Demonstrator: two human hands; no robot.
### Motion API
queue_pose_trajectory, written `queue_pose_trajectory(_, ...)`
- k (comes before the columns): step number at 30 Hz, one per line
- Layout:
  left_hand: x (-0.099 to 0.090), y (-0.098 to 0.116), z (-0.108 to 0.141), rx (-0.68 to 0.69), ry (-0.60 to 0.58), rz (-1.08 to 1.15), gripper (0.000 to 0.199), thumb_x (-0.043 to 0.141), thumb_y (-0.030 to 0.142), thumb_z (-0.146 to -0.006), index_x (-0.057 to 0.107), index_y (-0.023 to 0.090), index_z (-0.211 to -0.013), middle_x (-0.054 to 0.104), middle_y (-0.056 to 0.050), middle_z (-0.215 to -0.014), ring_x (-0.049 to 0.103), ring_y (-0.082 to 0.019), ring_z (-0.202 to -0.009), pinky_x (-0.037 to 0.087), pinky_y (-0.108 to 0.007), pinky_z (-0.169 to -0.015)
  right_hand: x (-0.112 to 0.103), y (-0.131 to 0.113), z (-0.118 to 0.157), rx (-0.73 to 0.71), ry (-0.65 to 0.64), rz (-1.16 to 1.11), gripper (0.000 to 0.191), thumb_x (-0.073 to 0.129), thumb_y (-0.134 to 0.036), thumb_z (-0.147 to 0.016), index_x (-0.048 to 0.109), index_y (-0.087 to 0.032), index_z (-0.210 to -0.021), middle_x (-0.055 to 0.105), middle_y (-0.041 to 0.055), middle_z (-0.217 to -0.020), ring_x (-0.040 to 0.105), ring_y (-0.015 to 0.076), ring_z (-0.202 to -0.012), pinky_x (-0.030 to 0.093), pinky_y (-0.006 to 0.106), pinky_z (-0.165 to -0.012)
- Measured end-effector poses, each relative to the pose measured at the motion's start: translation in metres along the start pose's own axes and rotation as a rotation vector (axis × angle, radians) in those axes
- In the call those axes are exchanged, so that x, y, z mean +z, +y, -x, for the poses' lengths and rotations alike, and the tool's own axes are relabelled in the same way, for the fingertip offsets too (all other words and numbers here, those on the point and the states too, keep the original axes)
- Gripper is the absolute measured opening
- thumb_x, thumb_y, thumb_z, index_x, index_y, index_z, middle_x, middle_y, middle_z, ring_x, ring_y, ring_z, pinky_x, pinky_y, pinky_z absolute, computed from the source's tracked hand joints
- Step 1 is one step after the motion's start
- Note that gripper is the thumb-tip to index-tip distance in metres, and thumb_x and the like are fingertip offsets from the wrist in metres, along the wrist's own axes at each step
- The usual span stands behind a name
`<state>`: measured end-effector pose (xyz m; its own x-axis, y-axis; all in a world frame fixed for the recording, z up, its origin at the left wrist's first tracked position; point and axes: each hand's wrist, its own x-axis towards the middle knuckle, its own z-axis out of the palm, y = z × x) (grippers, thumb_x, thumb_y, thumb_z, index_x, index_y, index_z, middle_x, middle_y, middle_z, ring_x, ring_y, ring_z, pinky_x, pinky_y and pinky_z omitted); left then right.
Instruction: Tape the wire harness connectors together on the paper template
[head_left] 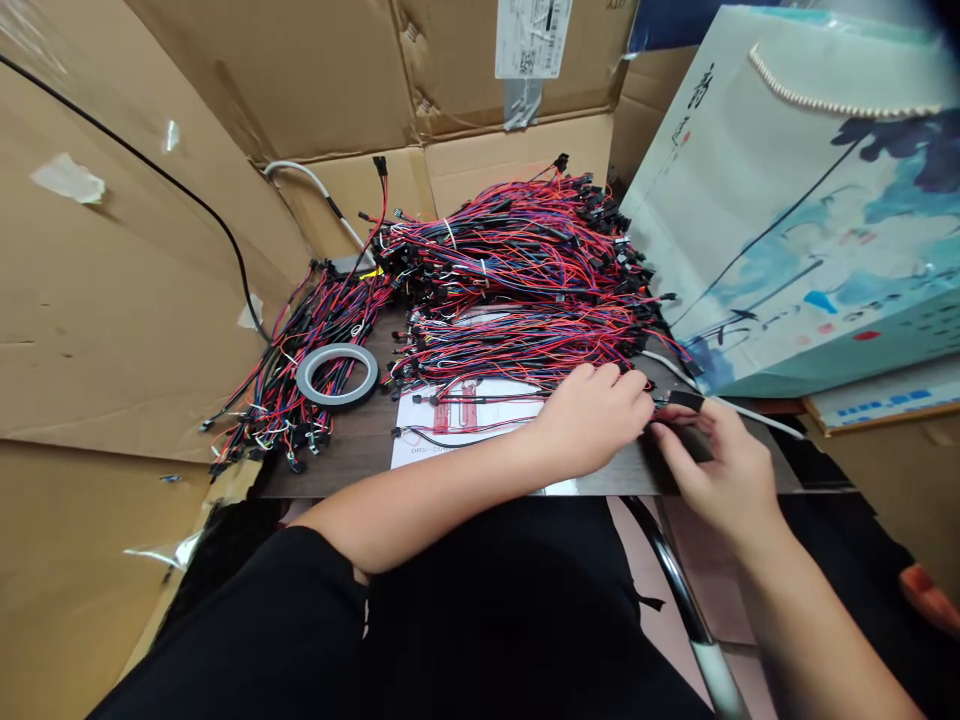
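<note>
My left hand (592, 420) reaches across to the right side of the table, fingers closed on the end of a wire harness. Close beside it, my right hand (724, 465) pinches a short black strip (685, 400) between thumb and fingers, by the harness end. A harness with black connectors (420, 434) lies on a white printed sheet (409, 452) left of my left hand. Behind the hands are rows of red, blue and black wire harnesses (517, 340), with a taller heap (510, 240) farther back. A grey tape roll (337, 376) lies left of the sheet.
More harnesses (300, 340) are piled at the left of the dark table (360, 460). Cardboard walls (112, 300) stand left and behind. A large patterned paper bag (810, 230) is at the right. White cables and a black cord run nearby. Another person's hand (930, 595) shows at the right edge.
</note>
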<state>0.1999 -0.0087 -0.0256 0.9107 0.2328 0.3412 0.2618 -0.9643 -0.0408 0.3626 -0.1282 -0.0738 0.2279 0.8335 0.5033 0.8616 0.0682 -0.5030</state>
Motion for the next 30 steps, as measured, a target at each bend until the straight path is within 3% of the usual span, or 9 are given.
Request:
queue_pose_trajectory(4, 0.017, 0.005, -0.006, 0.098, 0.008, 0.011, 0.025, 0.039, 0.015, -0.099, 0.063, 0.012, -0.091, 0.064, -0.011, -0.088, 0.060, -0.024, -0.089, 0.037, -0.037, -0.074, -0.007, -0.002, -0.001, -0.156, -0.018, 0.012, 0.040, 0.061, -0.023, -0.089, 0.055, -0.021, -0.129, 0.068, 0.0081, -0.107, 0.067, 0.0202, -0.093, 0.054, 0.034, -0.087)
queue_pose_trajectory(9, 0.021, 0.003, -0.005, 0.137, -0.017, 0.028, 0.025, 0.035, 0.016, -0.101, 0.060, 0.011, -0.101, 0.066, -0.009, -0.087, 0.066, -0.022, -0.076, 0.039, -0.035, -0.066, -0.018, -0.003, -0.011, -0.278, -0.060, 0.086, 0.036, 0.057, -0.019, -0.091, 0.056, -0.022, -0.127, 0.068, 0.0092, -0.114, 0.067, 0.0220, -0.102, 0.054, 0.035, -0.091)
queue_pose_trajectory(13, 0.016, -0.001, -0.001, 0.120, -0.083, 0.047, 0.031, 0.033, 0.027, -0.104, 0.059, 0.011, -0.102, 0.066, -0.009, -0.086, 0.069, -0.022, -0.076, 0.042, -0.033, -0.059, -0.023, -0.005, -0.018, -0.332, -0.110, 0.091, 0.037, 0.056, -0.016, -0.091, 0.056, -0.022, -0.128, 0.068, 0.0089, -0.113, 0.066, 0.0220, -0.102, 0.053, 0.036, -0.091)
queue_pose_trajectory(17, 0.011, -0.002, 0.003, 0.080, -0.154, 0.078, 0.028, 0.034, 0.018, -0.101, 0.059, 0.012, -0.111, 0.067, -0.008, -0.095, 0.069, -0.024, -0.081, 0.046, -0.032, -0.058, -0.023, -0.008, -0.020, -0.368, -0.174, 0.074, 0.041, 0.056, -0.013, -0.091, 0.053, -0.020, -0.131, 0.068, 0.0087, -0.108, 0.064, 0.0204, -0.096, 0.052, 0.033, -0.087)
queue_pose_trajectory(21, 0.003, -0.003, 0.007, 0.058, -0.201, 0.147, 0.028, 0.034, 0.020, -0.101, 0.058, 0.013, -0.113, 0.068, -0.008, -0.101, 0.069, -0.023, -0.086, 0.049, -0.032, -0.062, -0.020, -0.008, -0.022, -0.390, -0.181, 0.039, 0.042, 0.056, -0.011, -0.090, 0.053, -0.022, -0.131, 0.067, 0.0079, -0.107, 0.064, 0.0201, -0.093, 0.052, 0.034, -0.085)
queue_pose_trajectory(30, -0.023, -0.022, 0.039, -0.051, -0.304, 0.225, 0.029, 0.034, 0.028, -0.102, 0.058, 0.017, -0.093, 0.069, -0.004, -0.087, 0.067, -0.019, -0.075, 0.042, -0.029, -0.059, -0.017, -0.007, -0.028, -0.363, -0.133, -0.003, 0.036, 0.063, -0.013, -0.084, 0.055, -0.020, -0.119, 0.065, 0.0062, -0.093, 0.062, 0.0185, -0.081, 0.051, 0.032, -0.073)
